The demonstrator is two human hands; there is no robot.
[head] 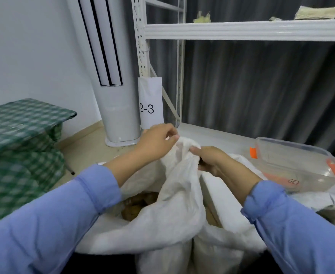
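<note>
Plainly, the left hand pinched the white sack at its rim while the right hand gripped bunched cloth; lifting evenly would have kept the brown contents inside.

The folds of the sack hid most of the brown lumps inside, so what they were could not be told, and the right hand had its fingertips buried in the cloth. The mark on the clear box at the right was too small to read. The green checked cloth at the left was blurred and cut off by the edge.
</note>
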